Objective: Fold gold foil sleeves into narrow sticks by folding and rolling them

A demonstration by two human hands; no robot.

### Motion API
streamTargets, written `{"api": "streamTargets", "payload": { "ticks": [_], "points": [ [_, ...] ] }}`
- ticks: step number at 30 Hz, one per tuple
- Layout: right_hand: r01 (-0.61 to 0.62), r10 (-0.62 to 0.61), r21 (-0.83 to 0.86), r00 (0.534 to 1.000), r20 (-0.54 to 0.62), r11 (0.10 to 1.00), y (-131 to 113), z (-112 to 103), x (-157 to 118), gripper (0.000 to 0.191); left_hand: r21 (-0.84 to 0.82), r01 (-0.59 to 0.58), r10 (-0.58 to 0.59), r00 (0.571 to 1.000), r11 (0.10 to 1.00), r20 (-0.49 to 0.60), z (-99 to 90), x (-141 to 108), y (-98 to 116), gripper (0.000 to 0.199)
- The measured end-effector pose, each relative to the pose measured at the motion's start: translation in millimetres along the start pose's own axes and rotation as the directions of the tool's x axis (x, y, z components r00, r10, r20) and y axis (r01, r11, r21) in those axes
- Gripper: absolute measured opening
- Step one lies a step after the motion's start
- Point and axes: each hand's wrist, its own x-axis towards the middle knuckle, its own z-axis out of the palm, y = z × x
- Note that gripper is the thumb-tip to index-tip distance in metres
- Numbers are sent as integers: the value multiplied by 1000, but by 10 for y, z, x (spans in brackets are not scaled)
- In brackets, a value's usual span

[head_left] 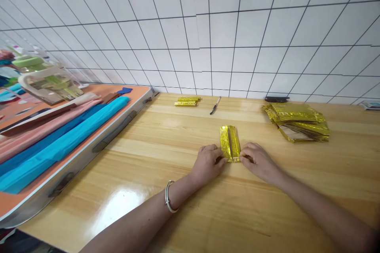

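Observation:
A small gold foil sheet point(234, 142) lies on the wooden table, its long sides folded in toward a dark line down the middle. At its near left corner is my left hand point(209, 162), a bangle on the wrist, its fingers pinched on the edge. My right hand point(257, 161) pinches the near right corner with curled fingers. A narrow folded strip runs along the near edge between both hands.
A pile of gold sheets point(299, 120) lies at the right, with a black object point(276, 99) behind it. Folded gold strips point(187, 101) and a pen point(215, 105) lie near the wall. At the left, an orange-topped raised board point(139, 94) holds rolls of coloured paper point(89, 130) and a clear container point(53, 85).

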Motion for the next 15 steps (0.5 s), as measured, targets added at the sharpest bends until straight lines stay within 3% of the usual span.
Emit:
{"api": "streamTargets", "payload": {
  "ticks": [15],
  "points": [
    [8,-15,-127,999,-51,992,-37,47,10,8,136,-19,19,1000,991,-1,20,48,0,20]
  ]
}}
